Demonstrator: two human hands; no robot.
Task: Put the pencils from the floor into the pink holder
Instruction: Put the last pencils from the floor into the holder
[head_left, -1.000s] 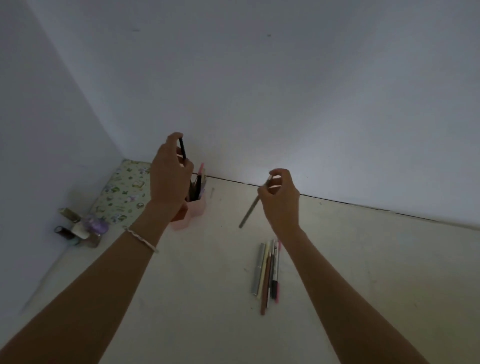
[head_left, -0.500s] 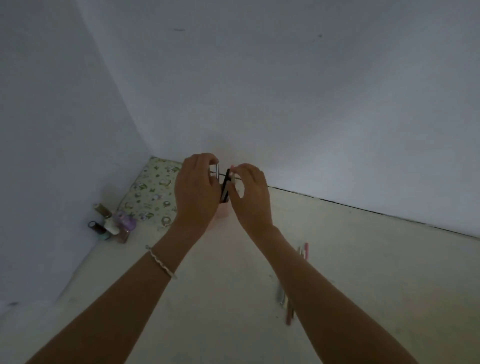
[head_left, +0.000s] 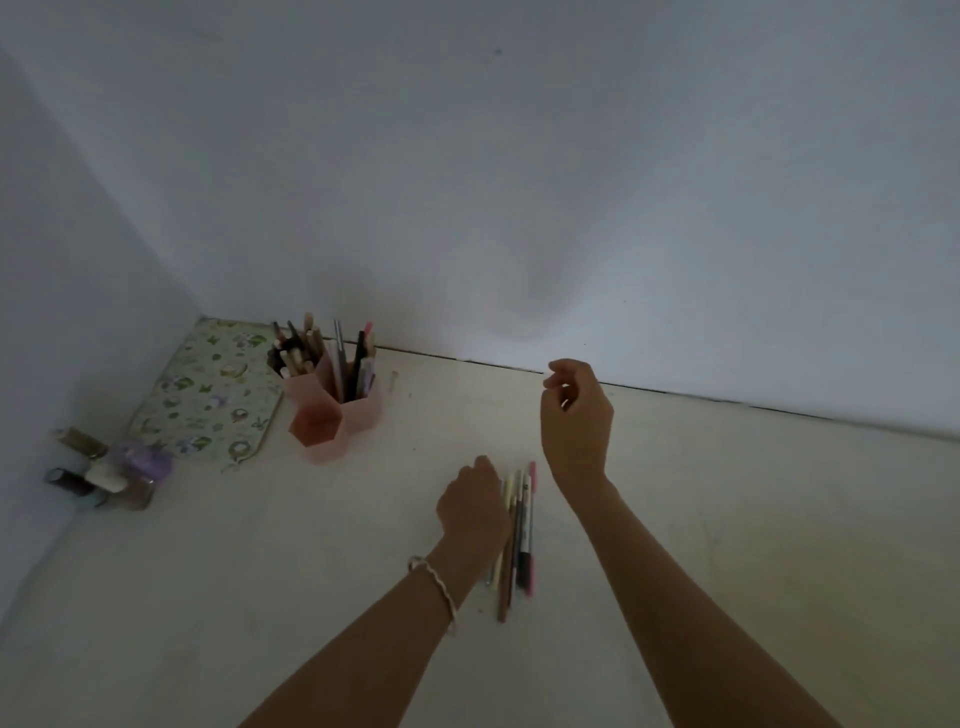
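A pink holder (head_left: 332, 415) made of joined hexagon cups stands on the floor near the wall, its two rear cups full of upright pencils and pens (head_left: 322, 353); the front cup looks empty. Several pencils (head_left: 519, 530) lie side by side on the floor in the middle. My left hand (head_left: 472, 506) is down on the left edge of that row, fingers curled over it and hiding some of it; whether it grips one I cannot tell. My right hand (head_left: 574, 415) hovers above and right of the row, fingers loosely curled, holding nothing.
A floral patterned pad (head_left: 208, 395) lies in the corner left of the holder. Small bottles and jars (head_left: 104, 467) cluster by the left wall. White walls close the far side and the left. Bare floor stretches to the right.
Both hands have left the holder, where they were dropping a pencil each. The left hand came down onto the floor row; the right hand drew back to the right, empty.
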